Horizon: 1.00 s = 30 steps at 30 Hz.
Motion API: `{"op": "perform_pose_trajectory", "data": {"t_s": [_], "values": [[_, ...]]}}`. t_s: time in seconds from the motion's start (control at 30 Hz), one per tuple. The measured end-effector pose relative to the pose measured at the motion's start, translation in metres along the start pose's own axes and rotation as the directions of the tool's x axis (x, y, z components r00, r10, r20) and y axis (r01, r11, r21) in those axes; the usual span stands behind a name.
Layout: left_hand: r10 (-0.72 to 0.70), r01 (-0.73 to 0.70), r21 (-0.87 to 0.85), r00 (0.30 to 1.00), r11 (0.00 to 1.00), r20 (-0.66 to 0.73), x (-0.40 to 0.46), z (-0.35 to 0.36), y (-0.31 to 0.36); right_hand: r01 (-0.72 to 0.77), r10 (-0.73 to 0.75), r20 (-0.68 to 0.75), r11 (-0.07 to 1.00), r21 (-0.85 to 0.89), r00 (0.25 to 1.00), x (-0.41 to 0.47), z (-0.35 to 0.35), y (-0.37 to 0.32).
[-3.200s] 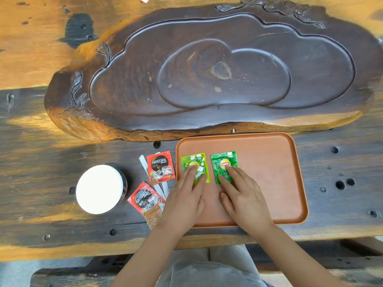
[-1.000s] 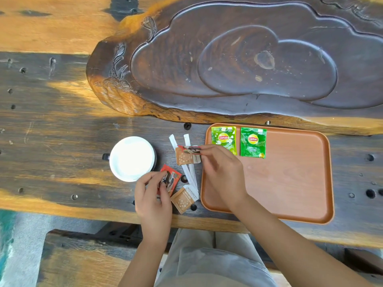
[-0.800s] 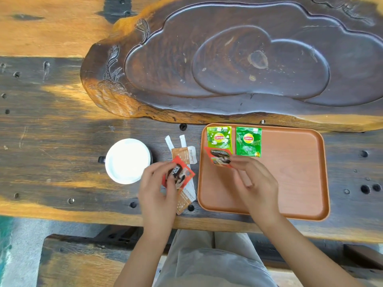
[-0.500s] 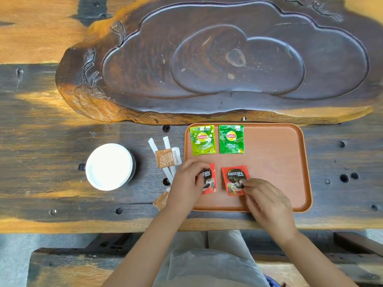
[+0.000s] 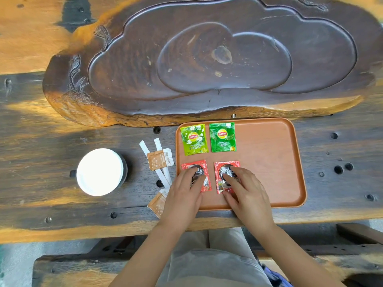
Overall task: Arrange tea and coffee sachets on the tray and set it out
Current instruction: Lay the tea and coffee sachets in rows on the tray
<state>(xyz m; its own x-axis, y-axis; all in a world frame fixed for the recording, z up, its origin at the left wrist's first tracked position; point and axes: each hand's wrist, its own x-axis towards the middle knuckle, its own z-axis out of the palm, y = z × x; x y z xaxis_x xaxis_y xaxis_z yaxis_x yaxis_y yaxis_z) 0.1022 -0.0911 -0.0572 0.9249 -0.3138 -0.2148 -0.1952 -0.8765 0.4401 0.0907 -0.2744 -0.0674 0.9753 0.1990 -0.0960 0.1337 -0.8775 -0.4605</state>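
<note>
An orange tray (image 5: 269, 162) lies on the wooden table near its front edge. Two green Lipton tea sachets sit side by side at its far left: a light green one (image 5: 193, 139) and a darker one (image 5: 222, 137). Below them lie two red Nescafe coffee sachets. My left hand (image 5: 184, 193) presses its fingertips flat on the left coffee sachet (image 5: 204, 184). My right hand (image 5: 246, 191) rests its fingertips on the right coffee sachet (image 5: 220, 179). Both sachets lie flat on the tray, partly covered by my fingers.
Left of the tray lie two white stick packets (image 5: 160, 172), a brown sugar sachet (image 5: 158, 160) across them and another (image 5: 157, 204) by my left wrist. A cup with a white lid (image 5: 100, 171) stands further left. A large carved dark wooden tea board (image 5: 207, 59) fills the back.
Both hands picked the red coffee sachets up from the table left of the tray, carried them onto the tray and laid them below the green tea sachets. Fingers now press them flat.
</note>
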Motion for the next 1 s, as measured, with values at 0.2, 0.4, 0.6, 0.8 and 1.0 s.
{"op": "perform_pose_trajectory", "data": {"t_s": [0.2, 0.4, 0.6, 0.8, 1.0], "values": [[0.04, -0.04, -0.037, 0.999, 0.998, -0.006, 0.007, -0.002, 0.002, -0.013, 0.013, -0.023, 1.0, 0.007, 1.0, 0.014, 0.001, -0.003], [0.036, -0.036, -0.044, 0.999, 0.998, -0.01, 0.012, -0.002, 0.003, -0.012, 0.012, -0.031, 1.0, 0.0, 0.999, 0.019, -0.001, -0.004], [0.034, -0.036, -0.051, 0.999, 0.998, -0.033, 0.014, -0.003, 0.003, -0.014, 0.014, -0.021, 1.0, -0.007, 1.0, 0.019, -0.001, -0.004], [0.03, -0.033, -0.084, 0.999, 0.996, -0.038, 0.012, -0.007, 0.005, -0.011, 0.012, -0.041, 1.0, 0.011, 0.999, 0.02, -0.003, -0.005], [-0.222, 0.167, -0.254, 0.953, 0.953, -0.208, -0.027, -0.023, -0.015, 0.045, -0.037, -0.11, 0.997, 0.066, 0.993, 0.028, -0.01, -0.022]]}}
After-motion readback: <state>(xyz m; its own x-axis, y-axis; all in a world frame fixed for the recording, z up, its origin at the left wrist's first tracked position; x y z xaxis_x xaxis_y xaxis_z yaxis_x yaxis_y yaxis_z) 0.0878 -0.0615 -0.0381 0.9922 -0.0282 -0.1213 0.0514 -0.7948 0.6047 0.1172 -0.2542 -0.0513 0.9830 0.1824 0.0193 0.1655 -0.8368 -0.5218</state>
